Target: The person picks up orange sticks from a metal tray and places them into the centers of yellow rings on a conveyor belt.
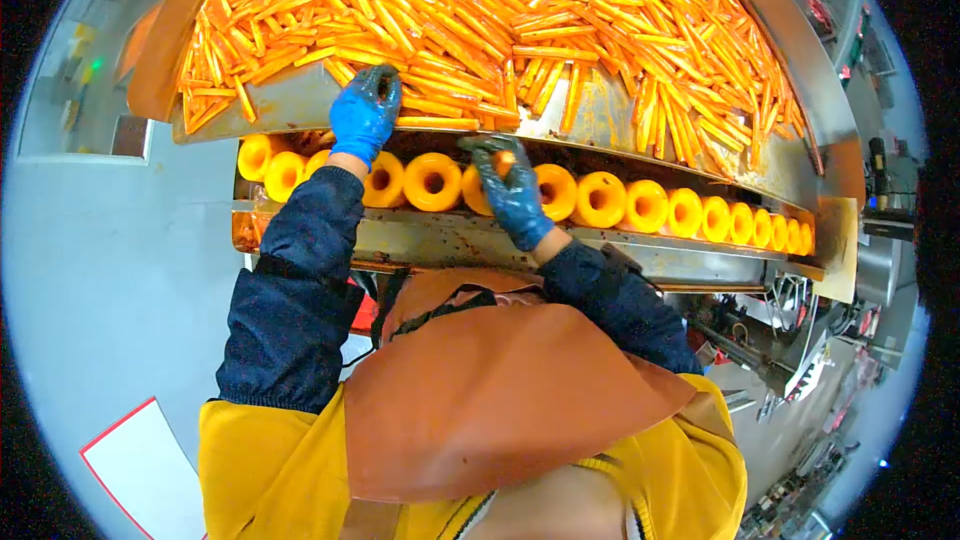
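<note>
My left hand (368, 112), in a stained blue glove, is closed at the near edge of a metal tray, beside a heap of orange sticks (430, 30); what its fingers hold, if anything, is hidden. My right hand (510, 188), also gloved, has its fingers curled around the end of an orange stick (504, 161). It is over a row of yellow-orange funnel-shaped rings (433, 182) with dark holes, covering part of one ring.
The sticks lie in a wide metal tray (290, 103) with raised sides. A metal ledge (450, 235) runs along the near side of the rings. At lower left is a white panel with a red edge (150, 470). Metal equipment stands at the right.
</note>
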`<state>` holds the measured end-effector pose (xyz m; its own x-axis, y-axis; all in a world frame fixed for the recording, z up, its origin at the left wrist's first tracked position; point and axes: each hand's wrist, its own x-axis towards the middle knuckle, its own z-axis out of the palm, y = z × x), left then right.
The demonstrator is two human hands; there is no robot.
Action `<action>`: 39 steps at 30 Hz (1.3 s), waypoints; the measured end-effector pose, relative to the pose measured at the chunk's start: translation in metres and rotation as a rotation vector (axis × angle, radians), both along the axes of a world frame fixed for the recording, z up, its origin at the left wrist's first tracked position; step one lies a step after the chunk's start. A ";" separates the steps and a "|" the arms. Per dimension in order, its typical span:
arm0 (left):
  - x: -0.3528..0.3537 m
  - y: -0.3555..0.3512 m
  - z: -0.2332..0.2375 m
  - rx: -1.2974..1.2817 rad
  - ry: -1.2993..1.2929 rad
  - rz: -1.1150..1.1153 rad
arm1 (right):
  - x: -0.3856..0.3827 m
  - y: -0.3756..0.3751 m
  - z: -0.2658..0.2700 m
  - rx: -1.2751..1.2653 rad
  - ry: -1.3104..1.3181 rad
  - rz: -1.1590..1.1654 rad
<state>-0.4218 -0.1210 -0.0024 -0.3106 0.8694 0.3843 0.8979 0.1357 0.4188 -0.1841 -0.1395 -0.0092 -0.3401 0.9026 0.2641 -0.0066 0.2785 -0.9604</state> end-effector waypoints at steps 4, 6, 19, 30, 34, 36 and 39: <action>0.004 0.000 0.001 0.104 0.059 0.012 | 0.028 0.008 0.019 -0.050 -0.124 -0.068; 0.002 0.001 -0.001 0.145 0.059 -0.016 | 0.017 0.003 0.028 -0.165 -0.098 -0.008; 0.003 -0.001 0.003 0.061 0.016 0.009 | -0.064 0.071 0.059 0.675 -1.074 0.186; 0.004 -0.002 0.004 0.179 -0.066 0.090 | -0.030 0.133 0.027 0.277 -0.716 -0.136; 0.003 0.001 0.001 0.190 -0.022 0.064 | 0.025 0.155 0.042 -0.375 0.072 -0.122; 0.006 0.001 0.005 0.175 -0.051 0.060 | 0.042 0.138 0.055 -0.472 0.463 -0.071; 0.007 0.000 0.006 0.155 -0.056 0.054 | 0.054 0.094 0.060 -0.596 0.536 0.044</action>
